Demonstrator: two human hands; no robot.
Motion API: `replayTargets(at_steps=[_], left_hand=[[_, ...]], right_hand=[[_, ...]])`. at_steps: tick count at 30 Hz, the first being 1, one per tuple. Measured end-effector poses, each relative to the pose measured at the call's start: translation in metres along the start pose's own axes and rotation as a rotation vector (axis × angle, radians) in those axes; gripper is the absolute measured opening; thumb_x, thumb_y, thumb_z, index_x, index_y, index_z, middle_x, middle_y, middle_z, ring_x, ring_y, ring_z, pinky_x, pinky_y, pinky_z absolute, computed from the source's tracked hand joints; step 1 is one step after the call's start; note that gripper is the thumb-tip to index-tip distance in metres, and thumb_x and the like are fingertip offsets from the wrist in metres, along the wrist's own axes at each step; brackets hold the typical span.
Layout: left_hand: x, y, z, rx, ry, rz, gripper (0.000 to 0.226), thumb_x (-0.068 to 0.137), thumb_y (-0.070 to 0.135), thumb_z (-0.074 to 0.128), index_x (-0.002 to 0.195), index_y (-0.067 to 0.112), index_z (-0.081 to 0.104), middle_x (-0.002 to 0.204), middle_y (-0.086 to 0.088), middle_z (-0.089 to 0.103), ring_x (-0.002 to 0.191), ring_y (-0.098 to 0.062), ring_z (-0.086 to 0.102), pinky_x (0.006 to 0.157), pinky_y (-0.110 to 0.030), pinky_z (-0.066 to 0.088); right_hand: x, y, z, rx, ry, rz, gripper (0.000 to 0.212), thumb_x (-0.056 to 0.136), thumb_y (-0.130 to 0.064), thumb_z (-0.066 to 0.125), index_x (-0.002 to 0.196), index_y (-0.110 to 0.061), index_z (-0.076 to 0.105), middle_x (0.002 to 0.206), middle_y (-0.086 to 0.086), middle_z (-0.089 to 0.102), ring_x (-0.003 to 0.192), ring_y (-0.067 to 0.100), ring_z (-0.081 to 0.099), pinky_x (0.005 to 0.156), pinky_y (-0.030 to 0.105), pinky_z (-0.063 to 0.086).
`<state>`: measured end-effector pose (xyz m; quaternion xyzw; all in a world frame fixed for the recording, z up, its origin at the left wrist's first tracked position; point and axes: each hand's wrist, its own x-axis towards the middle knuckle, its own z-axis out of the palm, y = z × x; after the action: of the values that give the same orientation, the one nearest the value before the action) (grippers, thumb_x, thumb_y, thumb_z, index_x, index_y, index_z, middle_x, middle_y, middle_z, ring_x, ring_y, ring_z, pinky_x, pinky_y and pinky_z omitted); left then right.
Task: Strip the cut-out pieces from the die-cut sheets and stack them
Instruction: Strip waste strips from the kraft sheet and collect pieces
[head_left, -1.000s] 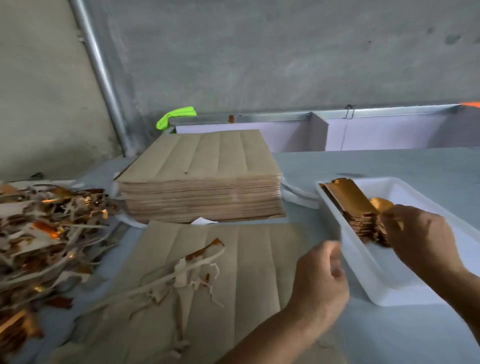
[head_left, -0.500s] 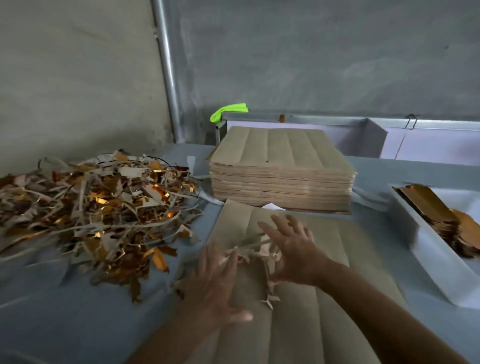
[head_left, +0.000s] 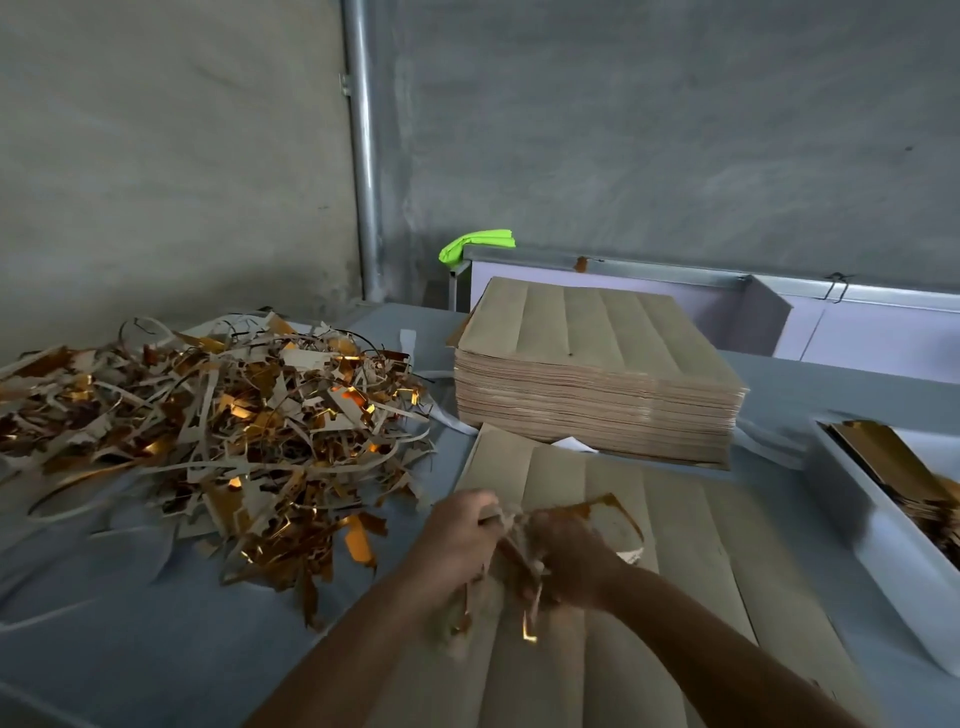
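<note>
A brown die-cut sheet lies flat in front of me on the grey table. Over its left part my left hand and my right hand both grip a bunch of waste strips, brown card with gold foil, some ends dangling below. Behind the sheet stands a thick stack of die-cut sheets. At the right edge a white tray holds a stack of gold cut-out pieces.
A big heap of scrap strips covers the table's left side. A metal pipe runs up the wall corner. A bright green object sits on a low lilac partition behind the stack.
My hands left the tray and came over the flat sheet. They went from spread above the loose strips to closing on them and lifting the bunch. The view swung left.
</note>
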<state>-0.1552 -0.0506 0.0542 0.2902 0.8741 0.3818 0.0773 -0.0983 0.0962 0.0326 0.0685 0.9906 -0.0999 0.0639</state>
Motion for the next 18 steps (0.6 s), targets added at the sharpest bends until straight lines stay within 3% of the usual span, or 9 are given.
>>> replayTargets(at_steps=[2, 4, 6, 8, 10, 12, 15, 17, 18], left_hand=[[0.0, 0.005, -0.005, -0.146, 0.009, 0.005, 0.023, 0.093, 0.021, 0.055, 0.072, 0.028, 0.049, 0.076, 0.009, 0.051, 0.073, -0.007, 0.051, 0.065, -0.025, 0.042], [-0.002, 0.006, -0.009, -0.195, -0.022, 0.025, 0.007, 0.09, 0.023, 0.061, 0.084, 0.022, 0.057, 0.087, 0.003, 0.058, 0.083, -0.016, 0.059, 0.071, -0.033, 0.052], [-0.005, 0.007, -0.012, -0.387, -0.159, -0.008, 0.031, 0.079, 0.031, 0.073, 0.104, 0.028, 0.055, 0.103, 0.006, 0.062, 0.093, -0.01, 0.062, 0.07, -0.027, 0.054], [-0.006, 0.012, -0.012, -0.545, -0.264, -0.033, 0.068, 0.065, 0.031, 0.084, 0.118, 0.042, 0.044, 0.113, 0.012, 0.062, 0.105, -0.005, 0.06, 0.084, -0.025, 0.053], [-0.004, 0.02, -0.01, -0.617, -0.262, -0.01, 0.076, 0.06, 0.018, 0.087, 0.115, 0.05, 0.043, 0.112, 0.01, 0.065, 0.108, -0.007, 0.06, 0.088, -0.023, 0.052], [0.0, 0.025, -0.009, -0.661, -0.212, 0.017, 0.066, 0.064, 0.005, 0.083, 0.107, 0.044, 0.052, 0.105, 0.008, 0.069, 0.101, -0.006, 0.064, 0.082, -0.021, 0.053], [0.011, 0.025, -0.028, -0.607, -0.156, -0.057, 0.047, 0.074, -0.001, 0.074, 0.114, 0.02, 0.059, 0.095, 0.005, 0.066, 0.087, -0.008, 0.065, 0.07, -0.019, 0.052], [0.016, 0.025, -0.049, -0.641, -0.147, -0.091, 0.023, 0.089, 0.001, 0.057, 0.111, -0.005, 0.061, 0.084, -0.007, 0.063, 0.071, -0.006, 0.06, 0.06, -0.014, 0.047], [0.015, 0.029, -0.064, -0.632, -0.156, -0.115, 0.024, 0.094, 0.002, 0.045, 0.093, -0.013, 0.063, 0.071, -0.016, 0.062, 0.056, -0.002, 0.058, 0.051, -0.013, 0.044]], right_hand=[[-0.005, -0.003, -0.003, 0.09, 0.063, 0.015, 0.027, 0.087, -0.016, 0.062, 0.114, -0.013, 0.06, 0.111, 0.005, 0.064, 0.103, 0.017, 0.059, 0.077, 0.015, 0.04], [-0.006, -0.002, -0.012, 0.39, 0.125, 0.13, 0.01, 0.091, -0.009, 0.057, 0.098, -0.011, 0.064, 0.091, 0.002, 0.064, 0.085, 0.014, 0.062, 0.07, 0.012, 0.047], [-0.006, -0.007, -0.029, 0.889, 0.216, 0.287, 0.017, 0.094, -0.004, 0.05, 0.085, -0.011, 0.063, 0.078, 0.005, 0.063, 0.07, 0.017, 0.062, 0.065, 0.029, 0.055], [-0.004, -0.02, -0.046, 1.323, 0.261, 0.3, 0.025, 0.095, 0.0, 0.043, 0.081, -0.007, 0.063, 0.07, 0.009, 0.064, 0.059, 0.017, 0.06, 0.052, 0.029, 0.049], [-0.002, -0.039, -0.061, 1.579, 0.291, 0.238, 0.023, 0.094, 0.001, 0.044, 0.082, -0.001, 0.063, 0.072, 0.016, 0.062, 0.063, 0.024, 0.06, 0.054, 0.031, 0.049], [-0.001, -0.053, -0.073, 1.677, 0.318, 0.219, 0.021, 0.092, 0.004, 0.045, 0.083, 0.002, 0.063, 0.072, 0.017, 0.063, 0.063, 0.024, 0.064, 0.053, 0.03, 0.051], [-0.001, -0.063, -0.088, 1.521, 0.353, 0.137, 0.019, 0.087, 0.008, 0.048, 0.077, -0.001, 0.063, 0.066, 0.013, 0.063, 0.054, 0.017, 0.062, 0.05, 0.026, 0.049], [0.002, -0.068, -0.096, 1.352, 0.361, 0.108, 0.012, 0.085, 0.006, 0.054, 0.087, 0.002, 0.066, 0.079, 0.017, 0.066, 0.073, 0.024, 0.062, 0.068, 0.034, 0.05], [0.004, -0.069, -0.099, 1.324, 0.372, 0.105, 0.014, 0.085, 0.004, 0.058, 0.095, 0.002, 0.067, 0.088, 0.018, 0.067, 0.084, 0.027, 0.061, 0.078, 0.037, 0.047]])
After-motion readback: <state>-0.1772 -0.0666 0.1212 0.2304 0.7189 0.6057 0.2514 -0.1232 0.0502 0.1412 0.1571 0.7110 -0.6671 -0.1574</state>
